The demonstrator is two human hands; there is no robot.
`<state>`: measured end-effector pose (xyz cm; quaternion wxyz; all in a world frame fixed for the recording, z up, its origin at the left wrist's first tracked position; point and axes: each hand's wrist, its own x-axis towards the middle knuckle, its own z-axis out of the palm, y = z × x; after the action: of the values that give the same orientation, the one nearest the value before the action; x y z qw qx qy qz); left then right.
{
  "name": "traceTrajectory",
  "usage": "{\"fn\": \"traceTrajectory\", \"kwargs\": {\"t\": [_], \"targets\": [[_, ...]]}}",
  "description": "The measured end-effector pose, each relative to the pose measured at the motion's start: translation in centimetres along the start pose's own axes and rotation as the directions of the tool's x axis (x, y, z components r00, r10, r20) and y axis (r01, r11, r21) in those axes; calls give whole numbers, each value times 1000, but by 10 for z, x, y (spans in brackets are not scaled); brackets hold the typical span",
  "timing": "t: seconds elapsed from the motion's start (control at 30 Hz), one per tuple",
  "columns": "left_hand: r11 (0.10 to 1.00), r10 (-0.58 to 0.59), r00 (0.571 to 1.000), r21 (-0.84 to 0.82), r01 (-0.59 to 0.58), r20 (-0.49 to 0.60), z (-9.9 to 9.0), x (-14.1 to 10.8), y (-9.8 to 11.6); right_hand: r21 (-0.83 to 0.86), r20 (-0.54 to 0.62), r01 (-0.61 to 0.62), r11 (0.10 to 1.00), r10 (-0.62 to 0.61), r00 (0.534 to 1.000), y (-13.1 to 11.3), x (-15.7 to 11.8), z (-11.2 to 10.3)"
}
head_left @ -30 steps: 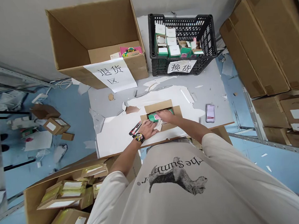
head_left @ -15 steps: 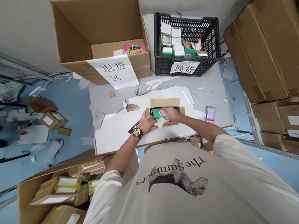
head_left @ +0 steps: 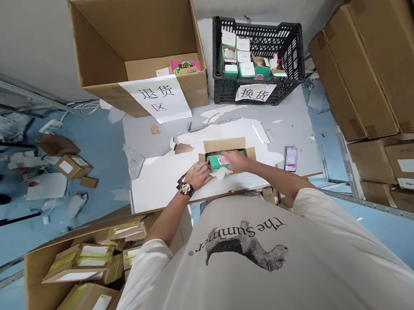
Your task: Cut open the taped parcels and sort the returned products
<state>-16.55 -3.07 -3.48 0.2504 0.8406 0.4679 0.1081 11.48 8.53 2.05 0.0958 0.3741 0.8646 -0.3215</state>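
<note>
Right there, the right hand (head_left: 236, 160) curls over a green-and-pink box (head_left: 219, 161) sitting inside a small open carton (head_left: 225, 145), while the left hand (head_left: 197, 175) lies spread at the carton's near edge. Up behind, a black plastic crate (head_left: 254, 24) holds white and green boxes (head_left: 240, 58). Beside it, a big carton (head_left: 96, 40) holds a pink packet (head_left: 185, 65). The white sheet (head_left: 162, 181) runs wide to the carton's left.

Small carton (head_left: 225, 145) on the table (head_left: 149, 135) before me, crate (head_left: 256, 43) and big carton (head_left: 139, 51) beyond it, stacked cartons (head_left: 365, 82) to my right
</note>
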Motion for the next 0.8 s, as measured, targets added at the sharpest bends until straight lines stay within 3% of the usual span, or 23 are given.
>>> {"fn": "traceTrajectory", "kwargs": {"t": [0.2, 0.37, 0.53, 0.8], "targets": [[999, -11, 1000, -44, 11, -3, -1, 5, -4, -95, -16, -5, 995, 4, 1000, -12, -17, 0], [995, 12, 999, -97, -17, -50, -7, 16, -4, -67, -105, -31, 997, 24, 994, -3, -23, 6], [999, -30, 999, -32, 29, -20, -21, 28, 7, 88, -174, 0, 996, 15, 985, 16, -25, 9], [987, -161, 981, 3, 162, -112, -28, 68, 20, 412, -206, -68, 909, 165, 965, 49, -9, 5]]}}
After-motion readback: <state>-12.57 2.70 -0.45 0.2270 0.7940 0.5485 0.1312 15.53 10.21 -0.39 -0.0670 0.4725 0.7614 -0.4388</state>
